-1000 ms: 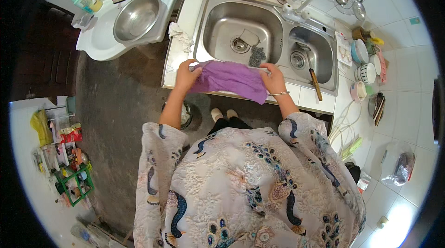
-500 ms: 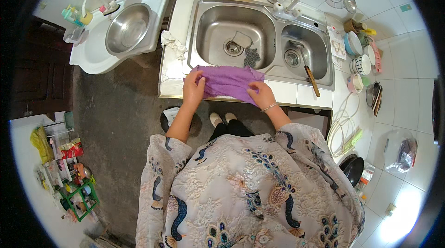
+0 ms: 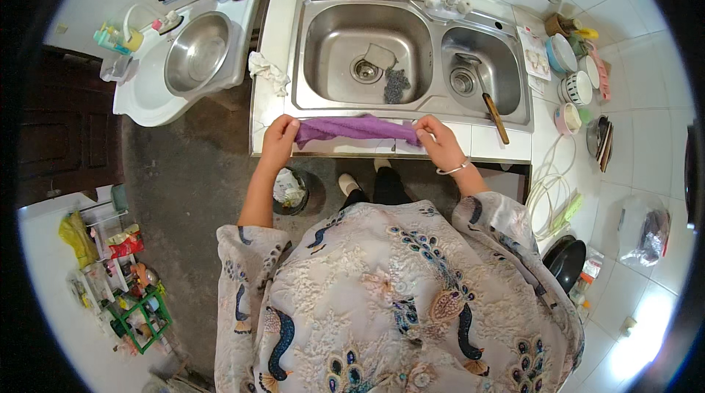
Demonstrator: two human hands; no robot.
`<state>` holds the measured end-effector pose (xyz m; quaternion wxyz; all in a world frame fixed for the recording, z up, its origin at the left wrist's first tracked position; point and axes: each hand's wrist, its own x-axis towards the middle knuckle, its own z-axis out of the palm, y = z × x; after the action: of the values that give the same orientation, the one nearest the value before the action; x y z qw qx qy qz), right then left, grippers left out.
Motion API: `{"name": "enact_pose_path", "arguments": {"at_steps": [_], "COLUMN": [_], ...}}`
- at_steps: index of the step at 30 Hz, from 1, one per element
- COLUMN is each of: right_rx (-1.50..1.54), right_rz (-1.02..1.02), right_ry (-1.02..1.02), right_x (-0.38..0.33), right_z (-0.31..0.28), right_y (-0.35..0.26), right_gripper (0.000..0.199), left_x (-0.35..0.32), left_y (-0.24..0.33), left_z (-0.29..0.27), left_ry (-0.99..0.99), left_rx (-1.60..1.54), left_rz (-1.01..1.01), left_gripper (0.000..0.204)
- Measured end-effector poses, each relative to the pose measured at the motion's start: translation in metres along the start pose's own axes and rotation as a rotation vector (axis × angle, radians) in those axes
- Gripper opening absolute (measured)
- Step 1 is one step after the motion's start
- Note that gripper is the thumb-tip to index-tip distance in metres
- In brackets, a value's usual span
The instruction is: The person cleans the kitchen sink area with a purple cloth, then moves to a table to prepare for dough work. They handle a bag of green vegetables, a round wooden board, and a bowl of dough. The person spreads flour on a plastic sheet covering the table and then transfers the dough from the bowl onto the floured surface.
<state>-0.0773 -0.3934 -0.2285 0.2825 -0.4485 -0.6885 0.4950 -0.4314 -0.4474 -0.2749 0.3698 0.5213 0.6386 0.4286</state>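
Observation:
A purple cloth (image 3: 356, 128) stretches in a narrow band between my two hands, above the counter's front edge just before the sink. Its left end is pinched by my left hand (image 3: 279, 139). My right hand (image 3: 439, 139), with a bracelet at the wrist, grips the other end. Beyond the cloth lies the double steel sink (image 3: 297, 62). A pale flat pad (image 3: 380, 56) and a dark grey scouring pad (image 3: 396, 86) rest beside the drain in the large basin. A wooden-handled utensil (image 3: 493, 114) leans out of the small basin.
A crumpled white cloth (image 3: 268, 73) lies on the counter's left end. On the left washbasin (image 3: 139, 103) stands a steel bowl (image 3: 197, 53). Bowls (image 3: 573, 87) and a coiled pale hose (image 3: 547, 198) are at right. A bin (image 3: 291, 191) stands on the floor by my feet.
The purple cloth was spread wide on the counter edge; now it is drawn into a narrow band. My hands have moved farther apart and hold its ends.

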Motion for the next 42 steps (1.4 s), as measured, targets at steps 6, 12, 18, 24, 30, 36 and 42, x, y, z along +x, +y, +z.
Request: {"name": "enact_pose_path", "arguments": {"at_steps": [6, 12, 18, 24, 30, 36, 42], "right_rx": [-0.146, -0.022, -0.179, -0.684, -0.590, -0.325, 0.554], "right_rz": [0.118, 0.321, 0.165, -0.012, -0.036, -0.284, 0.365], "right_ry": [0.046, -0.163, -0.266, -0.285, -0.332, -0.160, -0.137], "right_x": [0.011, 0.012, 0.012, 0.004, 0.016, 0.026, 0.062], "right_z": [-0.019, 0.000, 0.003, -0.002, -0.002, -0.030, -0.047], "right_y": [0.043, 0.054, 0.064, 0.070, 0.088, 0.037, 0.057], "right_gripper": [0.016, 0.019, 0.023, 0.014, 0.010, 0.008, 0.007], "left_x": [0.016, -0.004, -0.005, -0.008, -0.014, 0.001, 0.021], "left_y": [0.023, 0.031, 0.021, 0.024, 0.001, 0.037, 0.060], "left_z": [0.023, 0.092, 0.114, 0.091, 0.084, 0.061, 0.061], "left_ry": [-0.050, -0.158, -0.117, -0.005, -0.014, -0.006, 0.045], "left_rx": [0.079, 0.129, 0.272, 0.582, 0.606, 0.194, -0.209], "left_rz": [-0.286, -0.182, -0.061, 0.083, 0.043, 0.023, -0.254], "left_gripper": [0.019, 0.019, 0.013, 0.013, 0.007, 0.005, 0.007]}}
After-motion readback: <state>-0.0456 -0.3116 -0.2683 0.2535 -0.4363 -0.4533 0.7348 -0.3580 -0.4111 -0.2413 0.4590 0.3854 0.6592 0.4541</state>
